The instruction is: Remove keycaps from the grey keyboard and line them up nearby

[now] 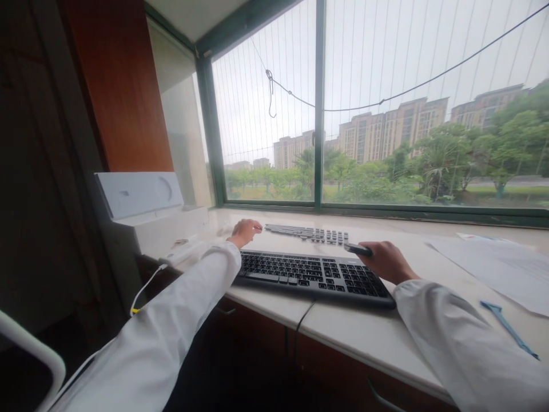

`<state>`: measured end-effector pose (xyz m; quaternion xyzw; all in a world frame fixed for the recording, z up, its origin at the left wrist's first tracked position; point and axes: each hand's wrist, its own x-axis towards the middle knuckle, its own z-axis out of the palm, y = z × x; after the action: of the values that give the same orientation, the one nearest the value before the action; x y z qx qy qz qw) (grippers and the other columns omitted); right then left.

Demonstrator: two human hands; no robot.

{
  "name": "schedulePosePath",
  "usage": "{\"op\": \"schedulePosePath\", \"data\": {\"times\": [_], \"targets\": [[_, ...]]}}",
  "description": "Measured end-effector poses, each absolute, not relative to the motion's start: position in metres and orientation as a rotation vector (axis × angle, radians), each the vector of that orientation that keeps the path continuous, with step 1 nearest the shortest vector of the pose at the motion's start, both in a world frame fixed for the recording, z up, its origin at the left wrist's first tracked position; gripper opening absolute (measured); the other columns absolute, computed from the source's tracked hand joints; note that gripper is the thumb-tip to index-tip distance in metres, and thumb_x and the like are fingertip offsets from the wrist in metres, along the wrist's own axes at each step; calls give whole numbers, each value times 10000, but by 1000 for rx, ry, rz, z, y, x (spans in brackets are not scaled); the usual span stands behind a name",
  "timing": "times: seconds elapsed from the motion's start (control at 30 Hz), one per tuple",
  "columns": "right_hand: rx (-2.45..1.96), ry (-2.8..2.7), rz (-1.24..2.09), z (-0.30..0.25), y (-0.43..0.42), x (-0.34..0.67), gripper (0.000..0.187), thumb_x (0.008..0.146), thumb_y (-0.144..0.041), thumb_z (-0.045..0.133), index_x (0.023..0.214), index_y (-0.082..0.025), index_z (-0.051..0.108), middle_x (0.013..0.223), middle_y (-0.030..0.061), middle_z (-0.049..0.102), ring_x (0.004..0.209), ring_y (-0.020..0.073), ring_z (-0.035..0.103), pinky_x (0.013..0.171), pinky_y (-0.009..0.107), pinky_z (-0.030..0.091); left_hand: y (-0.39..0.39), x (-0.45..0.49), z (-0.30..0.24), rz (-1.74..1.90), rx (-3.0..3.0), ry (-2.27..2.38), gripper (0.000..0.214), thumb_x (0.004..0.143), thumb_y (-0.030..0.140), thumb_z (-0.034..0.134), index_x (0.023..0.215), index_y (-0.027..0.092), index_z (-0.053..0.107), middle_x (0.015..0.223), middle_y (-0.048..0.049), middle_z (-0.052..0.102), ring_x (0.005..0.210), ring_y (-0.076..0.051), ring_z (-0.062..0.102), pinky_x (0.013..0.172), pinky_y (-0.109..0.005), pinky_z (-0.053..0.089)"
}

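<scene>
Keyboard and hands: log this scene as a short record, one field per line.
keyboard: black keyboard along the desk's near edge, many keycaps off
loose keycaps: gray keycaps laid in rows behind it
left hand: left hand at the keycaps' left end; whether it holds one is unclear
right hand: right hand grips a dark tool above the keyboard's right end
right side: blue tool, papers
left side: white box

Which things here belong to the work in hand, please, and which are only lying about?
Seemingly in the work:
- keyboard
- loose keycaps
- dark object in the right hand

Apparently lying about:
- papers
- white box
- blue object, use unclear
</scene>
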<state>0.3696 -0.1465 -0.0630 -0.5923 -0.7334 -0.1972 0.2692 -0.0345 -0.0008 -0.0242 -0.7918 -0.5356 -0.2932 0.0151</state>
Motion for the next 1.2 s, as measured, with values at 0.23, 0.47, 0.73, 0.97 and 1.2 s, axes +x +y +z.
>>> {"op": "schedulePosePath", "data": {"times": [0.23,0.47,0.73,0.97,1.2], "targets": [[-1620,-1992,-583,-63,-139,367,231,825,-344,477,683,-235,623,635,40,659,578,186,593,539,264,279,48,-17,-30,-692,-2457,-1904,122,730,242,693,837,232,751,813,1,744,445,-97,592,672,-251,485],[-1633,-2008,-604,-58,-140,363,232,814,-357,487,705,-238,654,631,46,665,554,183,578,528,257,263,90,0,-51,-646,-2476,-1960,134,704,247,720,837,242,740,760,15,737,465,-93,599,646,-230,476],[-1630,-2039,-587,-55,-142,362,206,808,-301,473,691,-240,631,619,31,658,559,181,587,526,249,274,118,3,-52,-658,-2381,-1979,125,688,276,758,807,238,752,730,-5,731,598,-136,634,702,-239,463],[-1607,-2050,-588,-56,-142,362,216,819,-302,471,746,-260,670,647,31,675,582,194,609,543,249,301,124,7,-51,-585,-2374,-1933,121,672,240,763,793,237,754,684,-28,717,642,-177,653,724,-272,457],[-1592,-2051,-602,-56,-142,362,205,811,-294,484,736,-250,669,642,29,678,582,186,612,544,251,294,127,14,-54,-482,-2360,-1926,158,700,234,731,856,232,756,539,-28,656,742,-217,672,748,-282,452]]}}
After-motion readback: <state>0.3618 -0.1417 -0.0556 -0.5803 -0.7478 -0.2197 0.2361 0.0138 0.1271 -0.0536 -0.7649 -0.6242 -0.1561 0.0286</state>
